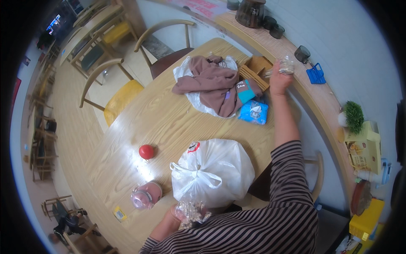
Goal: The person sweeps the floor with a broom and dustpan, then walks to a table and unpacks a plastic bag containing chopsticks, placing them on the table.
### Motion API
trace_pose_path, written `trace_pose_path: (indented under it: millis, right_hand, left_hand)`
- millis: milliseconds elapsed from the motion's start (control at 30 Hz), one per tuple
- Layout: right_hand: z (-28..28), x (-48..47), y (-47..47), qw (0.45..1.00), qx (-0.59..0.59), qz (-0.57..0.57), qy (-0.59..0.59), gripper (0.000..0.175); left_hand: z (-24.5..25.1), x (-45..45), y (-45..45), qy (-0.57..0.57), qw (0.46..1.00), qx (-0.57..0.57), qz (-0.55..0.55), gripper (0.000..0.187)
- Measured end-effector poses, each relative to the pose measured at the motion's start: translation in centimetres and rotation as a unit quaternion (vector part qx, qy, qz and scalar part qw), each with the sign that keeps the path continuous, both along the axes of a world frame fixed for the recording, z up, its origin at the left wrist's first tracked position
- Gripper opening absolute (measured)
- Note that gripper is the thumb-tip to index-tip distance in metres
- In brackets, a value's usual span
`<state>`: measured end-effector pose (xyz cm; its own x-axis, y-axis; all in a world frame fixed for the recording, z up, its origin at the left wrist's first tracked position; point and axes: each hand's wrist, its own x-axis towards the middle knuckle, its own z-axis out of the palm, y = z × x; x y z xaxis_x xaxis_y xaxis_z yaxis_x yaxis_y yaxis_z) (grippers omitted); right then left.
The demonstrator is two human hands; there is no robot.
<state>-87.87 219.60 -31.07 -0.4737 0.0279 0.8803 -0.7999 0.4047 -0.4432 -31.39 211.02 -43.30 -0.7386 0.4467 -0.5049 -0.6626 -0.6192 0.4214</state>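
My right hand (280,81) reaches out to the ledge side of the wooden table (165,123). It grips a small clear plastic bag of pale pieces (287,66), beside a wooden compartment box (253,66). Close to my body, my left hand (169,220) holds another clear bag with pale, lumpy contents (191,213); what they are is unclear. A large white plastic bag (222,171), tied at the top, sits just beyond it. To its left are a pinkish drink cup with a clear domed lid (146,195) and a red ball-like object (146,152).
A brown garment (212,85) lies on white plastic by a blue tissue pack (253,112). The wall ledge (291,50) bears a dark jug (250,12), cups, a blue holder (316,74), a potted plant (353,116) and a carton (363,149). Chairs (123,98) stand along the far side.
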Motion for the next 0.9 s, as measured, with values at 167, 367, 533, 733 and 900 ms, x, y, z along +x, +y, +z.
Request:
trace_pose_path:
  millis: [167,367,533,733,900]
  right_hand:
    - [-2.7,-0.7,-2.2,0.999,-0.012,0.029,-0.034,0.024]
    - [-4.7,-0.8,-2.5,0.966,0.051,-0.102,-0.233,0.042]
    - [-5.8,0.5,0.2,0.953,0.093,-0.206,-0.201,0.064]
    - [-6.0,10.4,4.0,0.918,-0.016,0.039,-0.395,0.054]
    - [-2.5,29.1,8.8,0.605,-0.016,0.482,-0.634,0.054]
  left_hand:
    - [0.2,-0.9,-0.2,-0.047,0.991,0.094,0.082,0.036]
    - [0.2,-1.3,-0.8,-0.068,0.98,0.131,0.132,0.039]
    - [0.1,-1.5,-0.9,-0.071,0.971,0.159,0.164,0.042]
    - [0.5,-0.9,-1.1,-0.05,0.95,0.233,0.203,0.045]
    - [0.1,0.1,-1.3,-0.001,0.876,0.378,0.3,0.048]
